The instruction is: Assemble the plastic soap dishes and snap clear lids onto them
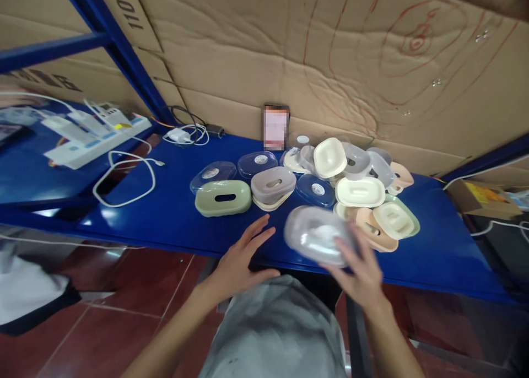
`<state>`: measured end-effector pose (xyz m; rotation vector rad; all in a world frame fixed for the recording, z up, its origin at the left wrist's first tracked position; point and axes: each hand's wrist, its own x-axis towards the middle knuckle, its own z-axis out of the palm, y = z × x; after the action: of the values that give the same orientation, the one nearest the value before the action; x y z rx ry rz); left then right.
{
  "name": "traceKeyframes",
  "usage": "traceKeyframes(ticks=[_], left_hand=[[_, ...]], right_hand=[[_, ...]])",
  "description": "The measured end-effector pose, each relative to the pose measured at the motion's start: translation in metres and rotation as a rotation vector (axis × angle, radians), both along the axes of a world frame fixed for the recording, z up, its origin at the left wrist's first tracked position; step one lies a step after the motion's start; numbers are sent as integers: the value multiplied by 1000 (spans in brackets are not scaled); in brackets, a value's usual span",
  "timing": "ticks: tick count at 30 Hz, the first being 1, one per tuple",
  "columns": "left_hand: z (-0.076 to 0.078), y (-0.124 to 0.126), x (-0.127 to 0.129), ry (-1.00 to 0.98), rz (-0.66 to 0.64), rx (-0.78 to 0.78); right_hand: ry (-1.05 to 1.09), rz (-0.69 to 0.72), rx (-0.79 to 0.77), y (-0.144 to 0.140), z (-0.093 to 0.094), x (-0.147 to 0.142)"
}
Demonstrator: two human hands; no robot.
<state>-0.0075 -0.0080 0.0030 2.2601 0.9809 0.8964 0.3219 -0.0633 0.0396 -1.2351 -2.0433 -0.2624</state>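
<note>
Our right hand (361, 268) pinches the clear cover (308, 232) by its right end, over the front of the table (165, 212); our left hand (233, 265) is spread, empty, nearby. We should grip lightly, since the cover likely flexes.

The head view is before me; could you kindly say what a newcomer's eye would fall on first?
Probably the shiny, blurred translucent piece in the right hand, over the front of the blue table. Next, likely the heap of pastel pieces right of the table's centre, then the red curves drawn on the cardboard behind.
</note>
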Motion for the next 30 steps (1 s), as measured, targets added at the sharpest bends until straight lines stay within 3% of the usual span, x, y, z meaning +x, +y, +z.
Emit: traceKeyframes(ticks=[4, 7, 9, 12, 14, 16, 20, 22, 25, 28, 30], left_hand=[[-1, -2, 7, 123, 36, 86], [-3, -1, 12, 162, 52, 202], [-4, 0, 15, 163, 55, 248], [-3, 0, 17, 174, 57, 281], [-1, -1, 17, 188, 55, 283], [2, 0, 17, 193, 65, 283], [15, 16, 21, 246, 195, 361], [21, 35, 26, 304, 280, 397], [28, 70, 37, 337, 373, 393], [36, 93, 45, 326, 378, 360], [42, 90, 48, 283, 346, 363]], right_hand=[[89, -581, 381, -2, 14, 123], [66, -911, 322, 4, -3, 224], [-10, -946, 199, 10, -24, 272], [-84, -892, 125, 18, -49, 303], [-96, -869, 115, 18, -56, 299], [-84, -846, 141, 14, -53, 278], [31, -653, 204, -5, -39, 190], [-35, -455, 117, -13, -36, 139], [-110, -336, -11, -16, -36, 82], [-112, -294, -151, -12, -38, 58], [-81, -232, -191, -9, -37, 54]])
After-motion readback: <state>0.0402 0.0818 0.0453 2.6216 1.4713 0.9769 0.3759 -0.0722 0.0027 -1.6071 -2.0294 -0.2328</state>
